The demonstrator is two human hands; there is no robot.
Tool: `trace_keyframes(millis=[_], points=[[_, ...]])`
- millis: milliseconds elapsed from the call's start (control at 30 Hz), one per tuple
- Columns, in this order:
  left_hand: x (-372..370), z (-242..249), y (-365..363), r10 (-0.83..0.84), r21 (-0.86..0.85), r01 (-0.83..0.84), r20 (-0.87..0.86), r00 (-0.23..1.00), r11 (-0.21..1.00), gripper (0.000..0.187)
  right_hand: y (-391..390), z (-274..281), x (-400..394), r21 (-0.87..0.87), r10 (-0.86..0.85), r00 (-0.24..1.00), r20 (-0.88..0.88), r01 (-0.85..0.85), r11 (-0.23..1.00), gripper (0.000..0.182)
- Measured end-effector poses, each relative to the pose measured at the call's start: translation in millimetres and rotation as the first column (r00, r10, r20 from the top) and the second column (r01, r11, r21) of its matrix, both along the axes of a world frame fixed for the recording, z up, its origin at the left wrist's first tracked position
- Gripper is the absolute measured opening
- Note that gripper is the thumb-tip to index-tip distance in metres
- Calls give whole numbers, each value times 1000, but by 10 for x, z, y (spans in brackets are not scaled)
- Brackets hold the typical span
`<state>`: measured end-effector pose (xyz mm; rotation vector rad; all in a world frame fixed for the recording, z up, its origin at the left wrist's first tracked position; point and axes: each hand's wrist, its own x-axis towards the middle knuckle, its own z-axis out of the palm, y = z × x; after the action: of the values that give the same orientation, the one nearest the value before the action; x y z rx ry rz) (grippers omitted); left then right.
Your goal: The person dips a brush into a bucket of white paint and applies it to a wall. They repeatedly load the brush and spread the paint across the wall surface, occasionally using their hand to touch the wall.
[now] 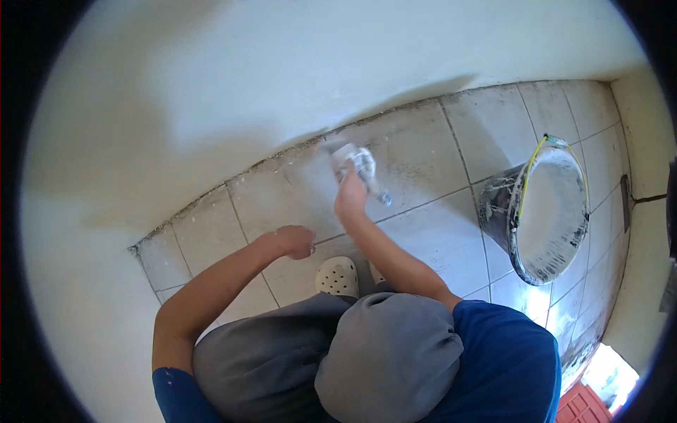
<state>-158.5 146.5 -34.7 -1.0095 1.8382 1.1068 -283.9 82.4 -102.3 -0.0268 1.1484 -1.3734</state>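
Observation:
My right hand [352,192] grips a paintbrush [362,163] smeared with white, its blue-tipped handle end pointing down to the right. Motion blurs the brush, and its bristle end reaches toward the foot of the wall; whether it touches is hard to tell. My left hand [296,242] hangs past my knee with its fingers curled in, and what they may hold is hidden. To the right on the floor, a dark bucket [499,204] spattered with white leans toward me in this view, holding pale paint [549,215].
A white wall [233,84] runs along the far side, meeting the grey floor tiles [416,148] at a dirty edge. My pale clog [337,276] stands below my hands. A second wall [645,134] closes the right side, and a red slatted object [584,405] shows at lower right.

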Motion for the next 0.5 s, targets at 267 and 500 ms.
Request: trace_keyframes(millis=[267, 500], points=[[-153, 18, -182, 30, -113, -43, -112, 993, 993, 32, -340, 984, -594, -355, -125, 979, 160, 175, 919, 37], [-299, 11, -167, -49, -59, 46, -58, 997, 997, 28, -573, 371, -410, -166, -186, 982, 42, 191, 968, 41]])
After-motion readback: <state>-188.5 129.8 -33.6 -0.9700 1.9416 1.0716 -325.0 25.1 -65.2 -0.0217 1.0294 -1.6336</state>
